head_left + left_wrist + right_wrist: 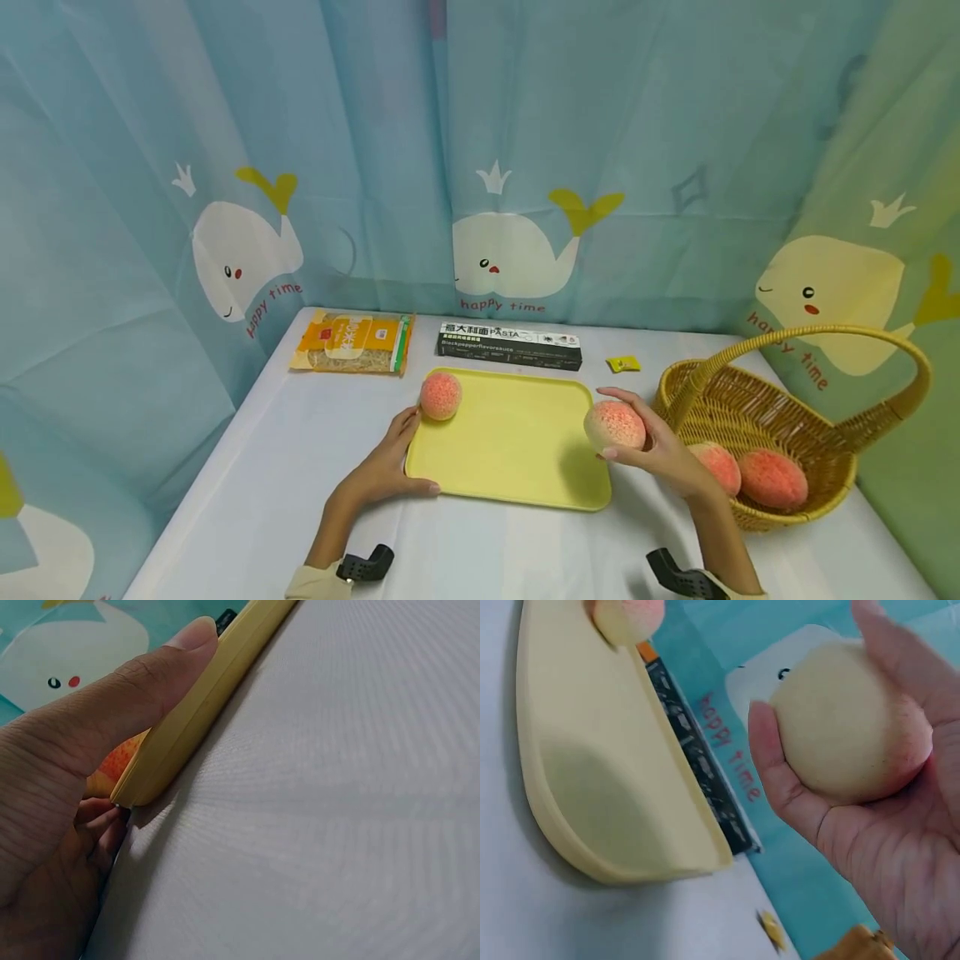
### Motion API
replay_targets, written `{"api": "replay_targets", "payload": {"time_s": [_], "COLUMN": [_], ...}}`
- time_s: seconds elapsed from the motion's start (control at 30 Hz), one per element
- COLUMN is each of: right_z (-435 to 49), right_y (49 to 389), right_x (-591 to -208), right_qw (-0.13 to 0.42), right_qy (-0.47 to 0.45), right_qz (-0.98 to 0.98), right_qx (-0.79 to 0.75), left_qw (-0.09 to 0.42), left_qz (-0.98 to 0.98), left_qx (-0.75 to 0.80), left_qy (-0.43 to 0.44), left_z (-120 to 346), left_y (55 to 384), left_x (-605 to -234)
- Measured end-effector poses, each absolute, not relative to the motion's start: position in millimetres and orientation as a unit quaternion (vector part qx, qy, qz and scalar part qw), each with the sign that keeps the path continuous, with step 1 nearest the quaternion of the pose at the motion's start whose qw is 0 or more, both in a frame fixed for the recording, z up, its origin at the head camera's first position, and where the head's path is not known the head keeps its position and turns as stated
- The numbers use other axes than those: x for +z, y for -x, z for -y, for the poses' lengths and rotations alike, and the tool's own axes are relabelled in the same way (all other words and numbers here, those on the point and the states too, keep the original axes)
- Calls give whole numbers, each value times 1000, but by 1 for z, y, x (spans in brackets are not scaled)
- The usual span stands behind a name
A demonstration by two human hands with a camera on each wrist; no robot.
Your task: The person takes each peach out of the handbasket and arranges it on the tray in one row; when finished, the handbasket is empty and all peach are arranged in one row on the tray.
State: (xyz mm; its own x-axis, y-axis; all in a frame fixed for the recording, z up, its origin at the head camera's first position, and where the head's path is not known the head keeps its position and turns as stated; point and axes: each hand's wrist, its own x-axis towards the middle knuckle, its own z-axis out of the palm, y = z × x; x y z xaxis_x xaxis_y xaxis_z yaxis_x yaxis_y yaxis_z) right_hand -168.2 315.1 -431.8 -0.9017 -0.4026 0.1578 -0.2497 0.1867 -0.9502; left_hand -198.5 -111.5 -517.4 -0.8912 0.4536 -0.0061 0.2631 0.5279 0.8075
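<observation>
A yellow tray (517, 442) lies on the table with one peach (441, 396) in its far left corner. My left hand (386, 462) holds the tray's near left corner, thumb along the near rim and fingers at the left side. In the left wrist view the thumb (161, 671) presses on the outer wall of the tray (199, 705). Above the tray's right side, my right hand (663, 454) grips another peach (615, 425). In the right wrist view, thumb and fingers wrap around the pale side of this peach (847, 727).
At the right stands a wicker basket (843, 475) with a tall handle, holding two peaches (772, 481). Behind the tray lie an orange food packet (352, 342), a black and white pasta box (510, 346) and a small yellow sachet (623, 364). A whale-print curtain (390, 167) hangs behind.
</observation>
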Motion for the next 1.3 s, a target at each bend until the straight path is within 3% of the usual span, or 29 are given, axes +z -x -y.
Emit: {"api": "replay_targets", "payload": {"time_s": [0.23, 0.87, 1.3], "right_z": [-300, -246, -233], "right_y": [187, 222, 234], "right_x": [-451, -467, -471], "right_qw": [65, 82, 108], "right_qy": [244, 118, 139], "right_qz": [-736, -773, -773], "right_qx": [-629, -617, -609], "left_qw": [108, 103, 102], "left_qz": [-867, -871, -867], "left_qx": [441, 434, 440], "left_qy": [-205, -204, -211], "left_z": [112, 110, 111], "left_y": [196, 198, 200], "left_x": [-517, -518, -518]}}
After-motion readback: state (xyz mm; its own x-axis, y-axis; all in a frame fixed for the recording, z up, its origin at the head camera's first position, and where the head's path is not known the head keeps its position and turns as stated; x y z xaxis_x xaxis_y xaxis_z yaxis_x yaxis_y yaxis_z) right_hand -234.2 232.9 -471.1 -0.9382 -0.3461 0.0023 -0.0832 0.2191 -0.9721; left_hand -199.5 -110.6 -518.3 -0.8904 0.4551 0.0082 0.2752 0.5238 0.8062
